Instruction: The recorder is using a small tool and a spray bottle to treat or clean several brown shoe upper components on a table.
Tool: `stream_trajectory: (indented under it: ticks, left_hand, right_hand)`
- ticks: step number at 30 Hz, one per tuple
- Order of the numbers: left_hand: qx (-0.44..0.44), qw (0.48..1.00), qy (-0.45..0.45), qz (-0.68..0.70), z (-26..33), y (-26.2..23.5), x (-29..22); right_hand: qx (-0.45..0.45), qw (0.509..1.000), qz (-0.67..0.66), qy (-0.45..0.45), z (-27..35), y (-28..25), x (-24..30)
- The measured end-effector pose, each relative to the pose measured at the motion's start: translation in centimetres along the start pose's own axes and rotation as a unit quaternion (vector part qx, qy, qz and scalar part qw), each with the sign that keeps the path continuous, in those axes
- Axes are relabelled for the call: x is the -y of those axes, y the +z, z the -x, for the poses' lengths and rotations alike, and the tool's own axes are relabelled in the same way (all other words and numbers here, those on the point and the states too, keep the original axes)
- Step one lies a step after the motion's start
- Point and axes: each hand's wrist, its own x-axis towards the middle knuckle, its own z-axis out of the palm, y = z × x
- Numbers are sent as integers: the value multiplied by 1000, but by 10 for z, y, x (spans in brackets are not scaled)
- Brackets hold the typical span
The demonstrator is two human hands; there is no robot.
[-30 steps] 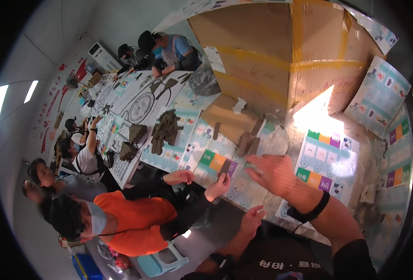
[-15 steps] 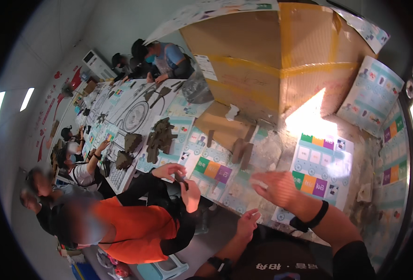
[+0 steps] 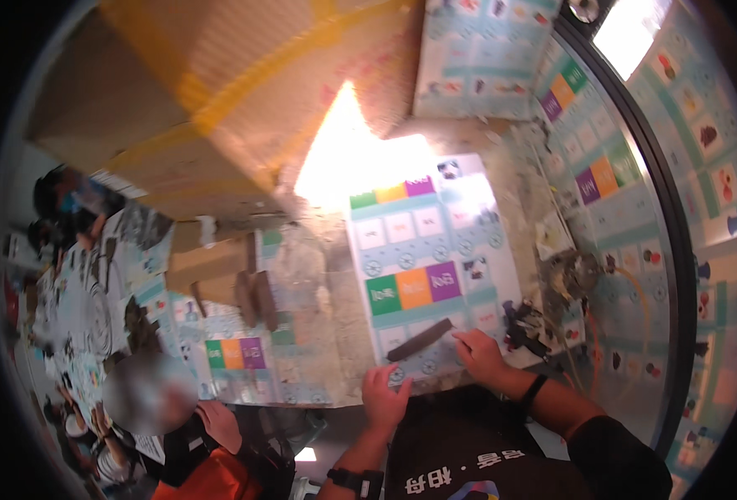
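A dark brown flat strip [image 3: 420,340] slants across the lower part of a printed sheet [image 3: 402,310] in front of me. My right hand [image 3: 481,358] has its fingers curled, with the fingertips at the strip's right end. Just below the left end is my left hand [image 3: 385,396], its thumb and fingers apart and nothing seen in them. What lies under the left palm is hidden.
Two similar brown strips [image 3: 256,300] lie by a cardboard piece [image 3: 206,262] to the left. A large taped carton [image 3: 235,92] stands behind. Black clips or tools [image 3: 523,329] lie right of the sheet. A co-worker in orange [image 3: 218,475] sits close on my left.
My view has swung to the right. My right hand has come from the left side of the sheet to the strip, and both hands are now at the sheet's near edge.
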Motion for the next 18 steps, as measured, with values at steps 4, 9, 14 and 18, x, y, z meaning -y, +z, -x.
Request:
stream_trajectory:
  ticks: [4,9,14,18]
  left_hand:
    - [-26,955,244,-169,-45,27,-22]
    - [38,937,269,-219,-78,55,-25]
    - [56,941,254,-216,-87,66,-23]
    - [55,934,280,-214,-90,70,-19]
  right_hand:
    - [-40,999,-18,-20,-2,9,-20]
    - [-52,998,-19,-37,-3,16,-29]
    - [-61,996,-20,-70,-7,16,-29]
    - [-77,995,2,-70,-7,19,-33]
